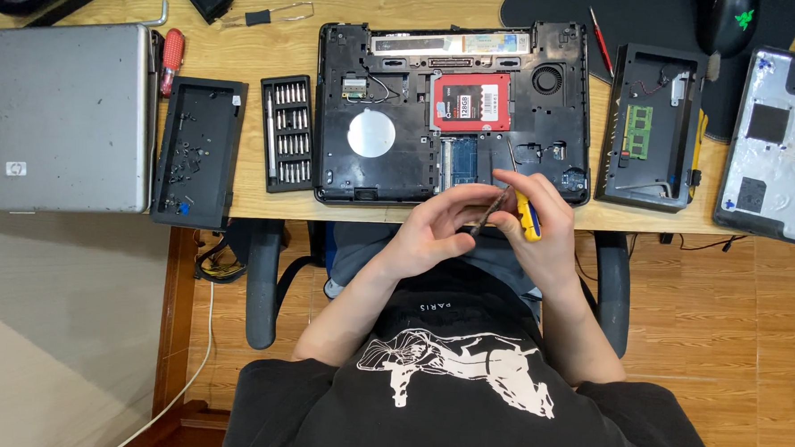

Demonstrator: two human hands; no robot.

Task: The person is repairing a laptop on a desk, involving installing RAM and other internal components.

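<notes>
An opened black laptop base [391, 161] lies bottom-up on the wooden desk, with a red drive [471, 102] and a blue memory module [460, 160] showing inside. In front of its near edge, my right hand [540, 230] grips a yellow-and-blue handled screwdriver [527, 216]. The thin metal shaft slants down to the left into the fingers of my left hand [438, 225], which pinch the shaft near its tip. Both hands hover over my lap, just off the desk edge.
A bit set tray [287, 134] and a black cover holding loose screws [195, 152] lie left of the base, beside a closed silver laptop [63, 115]. Right of it sit another black cover [656, 127], a red-handled tool [600, 40], a mouse [726, 23] and a silver panel [776, 146].
</notes>
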